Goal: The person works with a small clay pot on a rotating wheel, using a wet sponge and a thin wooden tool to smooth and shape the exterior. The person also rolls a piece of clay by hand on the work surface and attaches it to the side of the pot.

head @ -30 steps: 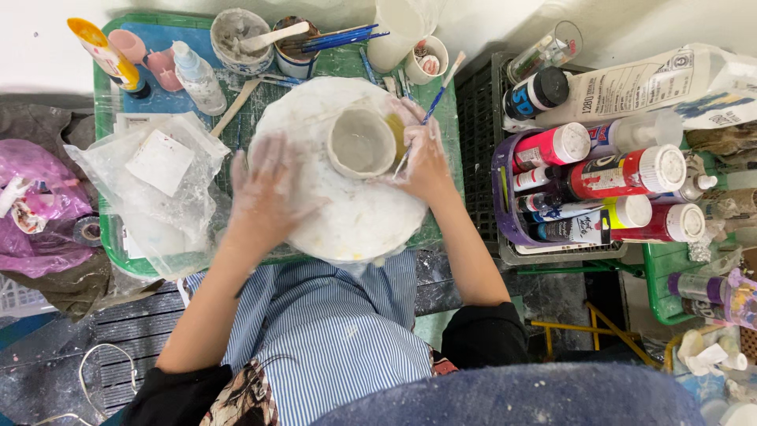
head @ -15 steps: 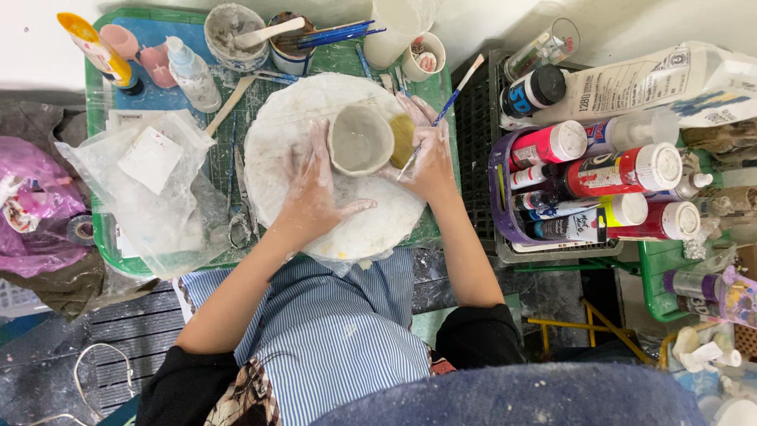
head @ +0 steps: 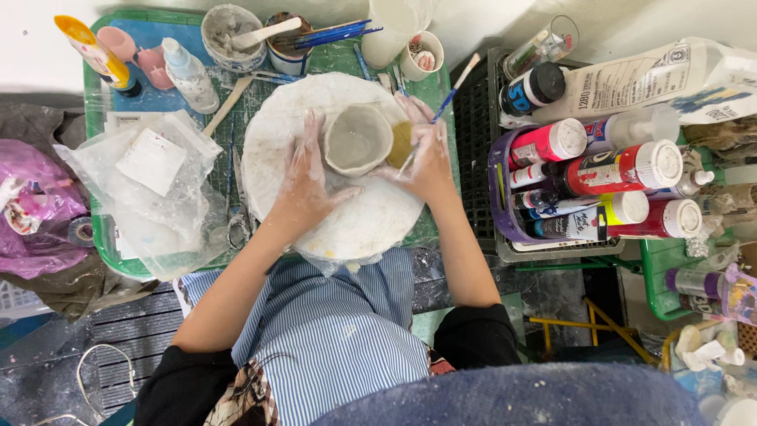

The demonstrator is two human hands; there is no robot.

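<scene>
A small grey clay cup (head: 359, 140) stands upright on a round white board (head: 371, 225) on a green tray. My left hand (head: 303, 180) cradles the cup's left wall, with the fingers along its side and the thumb below it. My right hand (head: 427, 158) is at the cup's right side. It holds a thin blue-handled brush (head: 444, 105) and presses a yellowish sponge (head: 400, 143) against the cup. Both hands are smeared with pale clay.
On the green tray (head: 98, 229) lie clear plastic bags (head: 150, 185), a spray bottle (head: 189, 75), bowls with tools (head: 230, 35) and a paper cup (head: 422, 55). A purple basket of paint bottles (head: 591, 181) stands to the right. A purple bag (head: 31, 205) sits at the left.
My left hand has slid right across the board from its left part to the cup's side. The right hand and the cup stay about where they were.
</scene>
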